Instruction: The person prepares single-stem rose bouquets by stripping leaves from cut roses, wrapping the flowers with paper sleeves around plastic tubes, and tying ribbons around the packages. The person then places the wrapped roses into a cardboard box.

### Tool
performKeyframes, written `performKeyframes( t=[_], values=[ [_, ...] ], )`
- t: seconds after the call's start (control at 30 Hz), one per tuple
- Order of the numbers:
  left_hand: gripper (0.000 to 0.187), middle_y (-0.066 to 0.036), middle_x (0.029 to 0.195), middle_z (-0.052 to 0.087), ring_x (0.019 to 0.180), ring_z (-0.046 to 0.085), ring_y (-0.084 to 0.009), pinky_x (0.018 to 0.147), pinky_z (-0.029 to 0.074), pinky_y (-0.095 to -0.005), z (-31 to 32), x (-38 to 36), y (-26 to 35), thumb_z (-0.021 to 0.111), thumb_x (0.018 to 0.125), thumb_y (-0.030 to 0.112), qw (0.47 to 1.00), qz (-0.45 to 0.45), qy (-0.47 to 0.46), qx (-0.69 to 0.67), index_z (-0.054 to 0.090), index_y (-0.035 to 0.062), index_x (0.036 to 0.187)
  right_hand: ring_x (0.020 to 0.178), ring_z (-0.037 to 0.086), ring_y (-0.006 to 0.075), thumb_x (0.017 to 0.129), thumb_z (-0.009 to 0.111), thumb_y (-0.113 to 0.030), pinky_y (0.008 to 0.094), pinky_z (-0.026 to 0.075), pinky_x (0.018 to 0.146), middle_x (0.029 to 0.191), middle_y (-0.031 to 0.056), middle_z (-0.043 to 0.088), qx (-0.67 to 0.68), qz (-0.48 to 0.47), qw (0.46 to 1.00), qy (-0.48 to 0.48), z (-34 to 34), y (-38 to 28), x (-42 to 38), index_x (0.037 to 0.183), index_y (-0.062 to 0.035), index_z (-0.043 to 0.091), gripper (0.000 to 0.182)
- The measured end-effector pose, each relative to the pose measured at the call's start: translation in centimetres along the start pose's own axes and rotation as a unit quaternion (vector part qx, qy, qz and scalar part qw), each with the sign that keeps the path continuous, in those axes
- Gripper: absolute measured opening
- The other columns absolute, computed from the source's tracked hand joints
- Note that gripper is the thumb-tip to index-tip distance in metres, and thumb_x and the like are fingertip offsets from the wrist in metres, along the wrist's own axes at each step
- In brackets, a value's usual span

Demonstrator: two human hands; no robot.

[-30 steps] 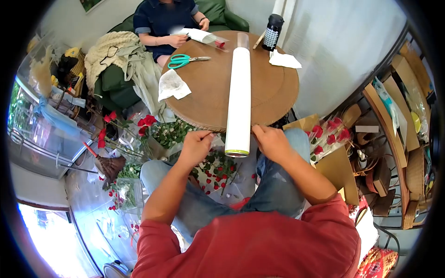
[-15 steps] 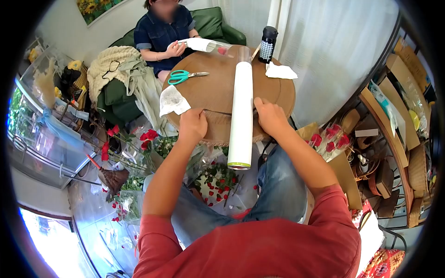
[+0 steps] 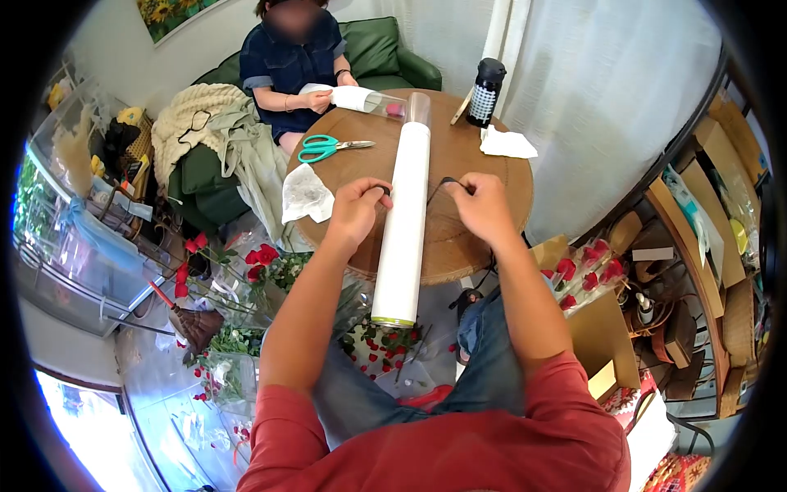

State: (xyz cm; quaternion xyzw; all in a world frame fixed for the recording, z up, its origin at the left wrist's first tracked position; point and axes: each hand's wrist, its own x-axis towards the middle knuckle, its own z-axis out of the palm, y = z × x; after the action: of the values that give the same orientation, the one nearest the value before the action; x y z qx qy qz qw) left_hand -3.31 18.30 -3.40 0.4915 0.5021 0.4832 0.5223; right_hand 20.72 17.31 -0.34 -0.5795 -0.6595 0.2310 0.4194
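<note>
Head view: on the table (image 3: 451,246), a white tube (image 3: 402,230) juts past the near edge. Left hand (image 3: 358,213) and right hand (image 3: 484,207) pinch a black ribbon (image 3: 448,179) on either side, seemingly so it passes underneath.

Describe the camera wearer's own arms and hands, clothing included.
Short, loose sleeves of plain brick-red cloth leave both forearms bare. The left hand and right hand are ungloved, and no watch or bracelet shows on either arm.
</note>
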Motion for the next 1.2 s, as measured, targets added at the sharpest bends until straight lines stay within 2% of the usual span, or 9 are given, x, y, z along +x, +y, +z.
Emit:
performKeyframes(
  t=[0.17,0.2,0.27,0.33,0.43,0.67,0.8,0.93,1.2],
  values=[
    [0.018,-0.002,0.079,0.069,0.057,0.049,-0.0049,0.053,0.037,-0.0226,-2.1,1.1,1.6,0.059,0.093,0.008,0.995,0.058,0.052,0.065,0.075,0.0015,0.099,0.054,0.051,0.0157,0.087,0.075,-0.018,0.0318,0.04,0.055,0.06,0.0,0.055,0.046,-0.005,0.991,-0.127,-4.9,-0.6,3.6,0.07,-0.0059,0.062,0.025],
    [0.018,-0.002,0.079,0.069,0.057,0.049,-0.0049,0.053,0.037,-0.0226,-2.5,0.9,2.5,0.059,0.093,0.008,0.995,0.058,0.052,0.064,0.075,0.0015,0.099,0.054,0.051,0.0157,0.087,0.075,-0.018,0.0318,0.04,0.055,0.06,0.0,0.055,0.044,-0.005,0.991,-0.128,-5.8,-0.9,4.5,0.07,-0.0059,0.062,0.025],
    [0.019,0.002,0.07,0.062,0.048,0.04,-0.0041,0.045,0.028,-0.0222,-3.5,1.0,4.3,0.059,0.093,0.006,0.996,0.036,0.082,0.01,0.074,0.0027,0.104,0.053,0.048,0.0142,0.089,0.072,-0.014,0.0308,0.038,0.053,0.06,-0.0022,0.053,0.307,0.043,0.925,-0.22,-7.5,-1.6,6.8,0.066,-0.0087,0.06,0.027],
    [0.014,0.003,0.067,0.057,0.047,0.038,-0.0046,0.044,0.027,-0.0229,-5.0,2.5,3.7,0.061,0.093,0.008,0.994,0.055,0.089,-0.008,0.074,0.0039,0.097,0.063,0.058,0.0134,0.094,0.069,-0.013,0.0279,0.044,0.058,0.068,0.0018,0.062,0.288,0.039,0.929,-0.228,-8.1,-2.8,7.8,0.064,-0.0113,0.055,0.033],
    [0.017,0.006,0.062,0.047,0.046,0.033,-0.0041,0.043,0.024,-0.0237,-4.8,1.3,7.7,0.062,0.096,0.013,0.993,0.024,0.11,-0.03,0.064,0.0066,0.08,0.099,0.071,0.0253,0.101,0.063,-0.024,0.0385,0.055,0.092,0.098,0.0139,0.074,0.396,-0.029,0.891,-0.222,-8.0,-5.3,9.2,0.087,-0.0042,0.068,0.025],
    [0.024,0.007,0.06,0.039,0.045,0.029,-0.0046,0.042,0.022,-0.0248,-4.4,-0.1,14.1,0.065,0.098,0.019,0.975,0.128,0.123,-0.131,0.058,0.0083,0.078,0.082,0.066,0.021,0.108,0.048,-0.04,0.0352,0.053,0.081,0.104,0.0091,0.07,0.477,-0.085,0.817,-0.313,-7.8,-12.8,11.7,0.123,0.0001,0.067,0.046],
    [0.022,0.005,0.063,0.039,0.051,0.03,-0.0061,0.046,0.025,-0.0249,-5.6,-2.4,17.7,0.063,0.103,0.018,0.928,0.253,0.109,-0.251,0.058,0.0046,0.086,0.075,0.059,0.0147,0.108,0.05,-0.038,0.0285,0.05,0.072,0.101,0.0067,0.07,0.409,-0.119,0.856,-0.293,-7.5,-15.4,12.4,0.123,0.0021,0.067,0.046],
    [0.022,0.003,0.066,0.043,0.051,0.034,-0.0058,0.046,0.028,-0.0239,-8.0,-1.1,20.0,0.064,0.103,0.018,0.92,0.311,0.143,-0.191,0.061,0.0028,0.087,0.069,0.05,0.0067,0.105,0.06,-0.023,0.022,0.044,0.063,0.097,0.0045,0.07,0.316,-0.093,0.909,-0.255,-5.9,-16.6,10.9,0.116,0.0025,0.071,0.03],
    [0.019,0.005,0.062,0.039,0.05,0.029,-0.0055,0.045,0.024,-0.0246,-7.7,-3.6,24.6,0.065,0.101,0.017,0.926,0.268,0.26,-0.058,0.061,0.0034,0.088,0.069,0.051,0.007,0.102,0.055,-0.002,0.0241,0.045,0.057,0.102,0.0109,0.075,0.248,-0.158,0.92,-0.258,-1.5,-16.9,11.7,0.124,0.0066,0.068,0.027]
  ],
)
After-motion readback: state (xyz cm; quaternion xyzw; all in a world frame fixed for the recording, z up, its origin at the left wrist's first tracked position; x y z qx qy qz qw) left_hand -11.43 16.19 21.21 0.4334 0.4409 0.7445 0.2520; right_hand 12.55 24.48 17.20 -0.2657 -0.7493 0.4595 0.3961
